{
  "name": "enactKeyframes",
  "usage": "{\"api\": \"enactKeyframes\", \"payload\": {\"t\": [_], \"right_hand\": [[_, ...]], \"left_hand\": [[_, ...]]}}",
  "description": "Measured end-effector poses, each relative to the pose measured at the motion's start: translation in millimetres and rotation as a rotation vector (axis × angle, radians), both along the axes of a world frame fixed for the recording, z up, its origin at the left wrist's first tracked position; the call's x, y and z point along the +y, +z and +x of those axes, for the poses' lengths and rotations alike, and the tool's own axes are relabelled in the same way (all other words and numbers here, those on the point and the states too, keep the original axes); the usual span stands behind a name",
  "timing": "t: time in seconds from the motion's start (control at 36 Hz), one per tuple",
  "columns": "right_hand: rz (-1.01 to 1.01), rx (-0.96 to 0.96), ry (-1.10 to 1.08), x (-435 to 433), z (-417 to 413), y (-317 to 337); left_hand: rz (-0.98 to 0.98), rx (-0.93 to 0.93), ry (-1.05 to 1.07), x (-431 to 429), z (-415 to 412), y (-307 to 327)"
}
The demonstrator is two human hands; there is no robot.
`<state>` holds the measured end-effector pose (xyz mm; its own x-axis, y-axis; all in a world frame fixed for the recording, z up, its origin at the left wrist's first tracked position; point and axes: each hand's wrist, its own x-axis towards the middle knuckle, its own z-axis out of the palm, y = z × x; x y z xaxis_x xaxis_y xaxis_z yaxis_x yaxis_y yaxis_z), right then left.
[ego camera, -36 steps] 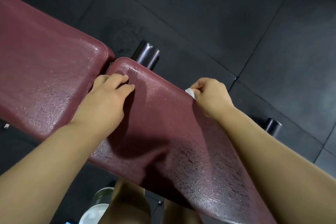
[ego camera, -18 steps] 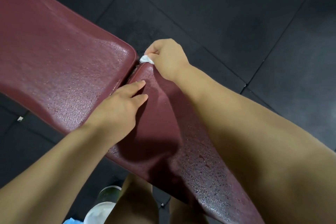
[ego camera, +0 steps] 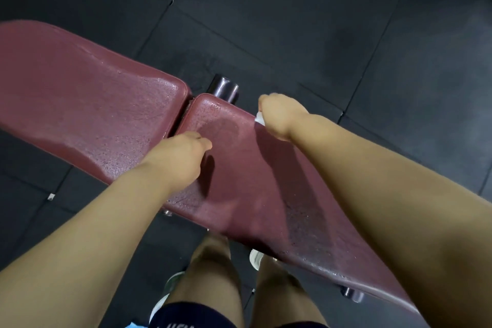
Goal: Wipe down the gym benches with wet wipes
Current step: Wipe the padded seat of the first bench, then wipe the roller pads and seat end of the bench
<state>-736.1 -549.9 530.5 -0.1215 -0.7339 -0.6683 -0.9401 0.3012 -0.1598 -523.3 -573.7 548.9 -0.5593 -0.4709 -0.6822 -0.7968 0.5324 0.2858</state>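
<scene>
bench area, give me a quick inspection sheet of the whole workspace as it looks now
surface: dark red padded vinyl bench in two pads with a narrow gap; top glistens wet in patches
job's things: white wet wipe at the far edge of the nearer pad
clutter: small white scrap on the floor
grippers: right hand holds the wipe, fingers curled; left hand rests on the nearer pad by the gap
cables: nothing seen
surroundings: black rubber floor tiles; dark metal frame tube beyond the gap; person's legs and white shoes below
</scene>
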Motion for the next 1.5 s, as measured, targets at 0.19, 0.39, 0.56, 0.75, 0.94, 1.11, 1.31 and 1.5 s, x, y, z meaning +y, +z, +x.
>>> {"api": "enactKeyframes", "payload": {"t": [0.19,0.39,0.56,0.75,0.94,1.11,1.31,1.5], "right_hand": [[-0.038,0.020,-0.289,77,-37,38],[0.029,0.004,-0.369,164,-57,95],[0.018,-0.010,-0.667,258,-76,133],[0.044,-0.050,-0.815,389,-98,182],[-0.151,-0.067,-1.009,526,-112,215],[-0.190,0.013,-1.041,603,-118,251],[-0.240,0.208,-1.115,665,-116,274],[-0.356,0.270,-1.379,727,-110,280]], "left_hand": [[-0.017,0.024,-0.110,28,-32,44],[-0.037,0.063,-0.238,70,-73,85],[-0.101,0.086,-0.398,126,-120,115],[-0.182,0.159,-0.591,221,-170,146],[-0.209,0.191,-0.729,324,-221,166],[-0.196,0.260,-0.862,394,-259,191],[-0.054,0.316,-0.941,453,-300,216],[0.040,0.330,-1.008,506,-338,214]]}}
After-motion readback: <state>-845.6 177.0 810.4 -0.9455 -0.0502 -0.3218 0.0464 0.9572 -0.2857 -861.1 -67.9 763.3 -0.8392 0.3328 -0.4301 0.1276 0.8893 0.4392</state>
